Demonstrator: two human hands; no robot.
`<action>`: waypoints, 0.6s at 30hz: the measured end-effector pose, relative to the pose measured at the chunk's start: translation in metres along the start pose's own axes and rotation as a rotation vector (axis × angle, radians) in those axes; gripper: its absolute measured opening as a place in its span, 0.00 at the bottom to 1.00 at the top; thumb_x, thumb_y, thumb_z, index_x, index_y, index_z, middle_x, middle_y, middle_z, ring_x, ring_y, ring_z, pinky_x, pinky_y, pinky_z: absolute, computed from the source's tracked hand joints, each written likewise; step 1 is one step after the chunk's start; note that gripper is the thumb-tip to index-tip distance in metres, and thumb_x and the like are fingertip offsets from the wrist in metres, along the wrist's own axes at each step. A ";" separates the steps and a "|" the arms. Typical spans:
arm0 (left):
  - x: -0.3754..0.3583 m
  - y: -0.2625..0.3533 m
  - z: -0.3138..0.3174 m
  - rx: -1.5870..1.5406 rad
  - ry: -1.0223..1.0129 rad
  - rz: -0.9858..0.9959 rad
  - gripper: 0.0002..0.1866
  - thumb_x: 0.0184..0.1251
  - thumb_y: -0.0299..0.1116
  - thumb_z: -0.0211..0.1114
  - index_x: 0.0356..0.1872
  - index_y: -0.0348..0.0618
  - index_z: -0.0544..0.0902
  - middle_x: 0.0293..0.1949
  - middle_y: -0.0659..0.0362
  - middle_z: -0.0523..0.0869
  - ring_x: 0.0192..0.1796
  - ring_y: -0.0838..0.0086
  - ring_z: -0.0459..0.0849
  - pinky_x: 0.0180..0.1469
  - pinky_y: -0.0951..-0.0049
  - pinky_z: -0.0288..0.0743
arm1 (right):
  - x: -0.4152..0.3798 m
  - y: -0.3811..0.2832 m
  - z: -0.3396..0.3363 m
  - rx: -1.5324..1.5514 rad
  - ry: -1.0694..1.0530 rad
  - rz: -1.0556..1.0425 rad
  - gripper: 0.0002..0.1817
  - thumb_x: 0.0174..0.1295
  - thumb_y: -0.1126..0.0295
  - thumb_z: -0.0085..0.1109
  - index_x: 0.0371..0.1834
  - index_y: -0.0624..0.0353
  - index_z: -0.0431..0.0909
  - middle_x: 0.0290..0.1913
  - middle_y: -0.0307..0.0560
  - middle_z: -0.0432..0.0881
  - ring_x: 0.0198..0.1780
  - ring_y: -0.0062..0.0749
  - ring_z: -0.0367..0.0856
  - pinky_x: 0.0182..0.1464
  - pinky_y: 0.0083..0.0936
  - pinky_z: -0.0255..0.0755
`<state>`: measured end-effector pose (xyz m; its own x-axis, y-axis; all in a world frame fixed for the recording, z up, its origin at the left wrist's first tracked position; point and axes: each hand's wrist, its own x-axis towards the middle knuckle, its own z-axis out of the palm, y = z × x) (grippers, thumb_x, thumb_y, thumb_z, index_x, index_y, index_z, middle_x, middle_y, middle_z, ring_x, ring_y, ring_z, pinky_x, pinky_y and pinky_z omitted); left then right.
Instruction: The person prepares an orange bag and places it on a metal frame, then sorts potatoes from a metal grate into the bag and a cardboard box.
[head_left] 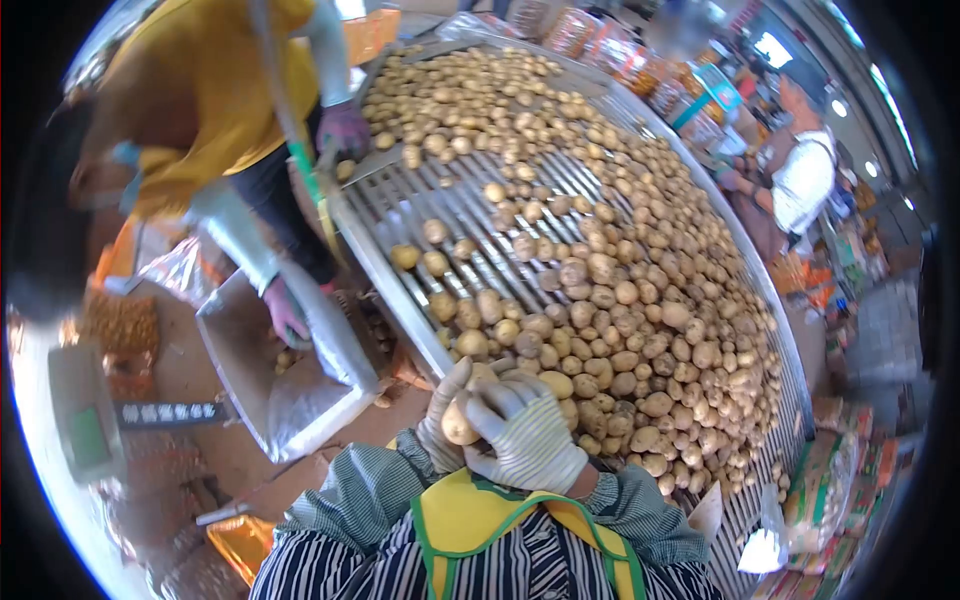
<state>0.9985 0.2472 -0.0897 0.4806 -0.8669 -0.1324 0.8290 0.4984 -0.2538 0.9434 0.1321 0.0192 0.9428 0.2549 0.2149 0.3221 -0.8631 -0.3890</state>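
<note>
A light brown potato sits close to my chest, at the near edge of a metal roller table. My left hand, in a pale knit glove, cups it from the left with the thumb up. Beside it, my right hand wears a striped white glove and closes over the potato from the right. A dense heap of potatoes covers the rollers just beyond my hands.
A co-worker in a yellow top bends at the table's left side, one gloved hand on the rollers, the other in a grey bin. Another person in white stands far right. An orange crate lies below left.
</note>
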 end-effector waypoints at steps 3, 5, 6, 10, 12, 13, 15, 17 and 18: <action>-0.025 -0.007 -0.001 0.034 -0.088 0.134 0.31 0.79 0.48 0.50 0.64 0.24 0.71 0.56 0.37 0.82 0.58 0.50 0.82 0.68 0.53 0.73 | -0.009 -0.018 -0.001 -0.025 0.013 -0.069 0.32 0.51 0.58 0.67 0.61 0.53 0.77 0.53 0.51 0.78 0.54 0.46 0.77 0.63 0.48 0.64; -0.038 -0.011 0.000 0.055 -0.041 0.126 0.33 0.77 0.52 0.54 0.64 0.28 0.73 0.57 0.37 0.81 0.60 0.49 0.81 0.67 0.53 0.74 | -0.015 -0.029 0.004 -0.032 -0.036 -0.125 0.35 0.51 0.57 0.67 0.65 0.53 0.75 0.54 0.51 0.78 0.55 0.46 0.77 0.62 0.47 0.64; -0.046 -0.015 -0.002 0.095 0.012 0.137 0.33 0.75 0.54 0.55 0.64 0.30 0.73 0.59 0.38 0.79 0.62 0.50 0.80 0.68 0.52 0.73 | -0.017 -0.036 0.003 -0.025 -0.077 -0.135 0.35 0.52 0.57 0.67 0.66 0.53 0.75 0.55 0.51 0.78 0.55 0.46 0.77 0.62 0.47 0.65; -0.095 -0.028 0.000 -0.061 -0.147 0.165 0.35 0.73 0.58 0.57 0.65 0.34 0.73 0.63 0.45 0.78 0.65 0.50 0.77 0.71 0.47 0.69 | -0.031 -0.062 0.001 0.155 -0.080 -0.218 0.40 0.48 0.53 0.75 0.66 0.52 0.74 0.54 0.50 0.78 0.54 0.49 0.77 0.57 0.47 0.67; -0.123 -0.033 -0.009 -0.022 0.011 0.389 0.33 0.71 0.57 0.61 0.62 0.36 0.75 0.65 0.45 0.77 0.66 0.50 0.77 0.71 0.47 0.69 | -0.045 -0.074 0.006 0.169 0.061 -0.213 0.39 0.47 0.56 0.77 0.65 0.55 0.74 0.51 0.51 0.80 0.51 0.51 0.78 0.55 0.48 0.69; -0.139 -0.037 -0.009 -0.018 0.029 0.475 0.31 0.66 0.58 0.66 0.54 0.39 0.79 0.53 0.50 0.83 0.51 0.58 0.84 0.59 0.54 0.79 | -0.055 -0.077 0.010 0.166 0.091 -0.163 0.36 0.48 0.59 0.77 0.63 0.57 0.76 0.51 0.51 0.80 0.50 0.51 0.79 0.55 0.47 0.71; -0.179 -0.038 -0.001 -0.066 -0.235 0.546 0.29 0.60 0.54 0.70 0.52 0.41 0.76 0.45 0.58 0.77 0.37 0.69 0.77 0.42 0.64 0.75 | -0.075 -0.064 0.021 0.193 0.073 -0.056 0.29 0.52 0.65 0.75 0.58 0.60 0.79 0.51 0.52 0.81 0.48 0.49 0.80 0.54 0.42 0.74; -0.230 -0.037 -0.001 -0.067 -0.129 0.724 0.25 0.61 0.49 0.68 0.47 0.41 0.72 0.41 0.61 0.75 0.29 0.76 0.72 0.32 0.73 0.70 | -0.090 -0.064 0.030 0.309 -0.012 0.121 0.19 0.57 0.72 0.71 0.52 0.64 0.83 0.49 0.50 0.82 0.44 0.37 0.81 0.47 0.30 0.78; -0.257 -0.034 -0.008 0.007 -0.123 0.868 0.23 0.62 0.50 0.65 0.46 0.41 0.72 0.38 0.62 0.75 0.28 0.76 0.73 0.31 0.74 0.70 | -0.098 -0.064 0.034 0.381 -0.004 0.126 0.17 0.59 0.74 0.70 0.51 0.64 0.83 0.48 0.49 0.83 0.42 0.31 0.80 0.45 0.26 0.78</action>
<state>0.8446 0.4529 -0.0548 0.9696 -0.1743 -0.1719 0.1578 0.9818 -0.1057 0.8330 0.1774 -0.0075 0.9771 0.1593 0.1411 0.2118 -0.6643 -0.7168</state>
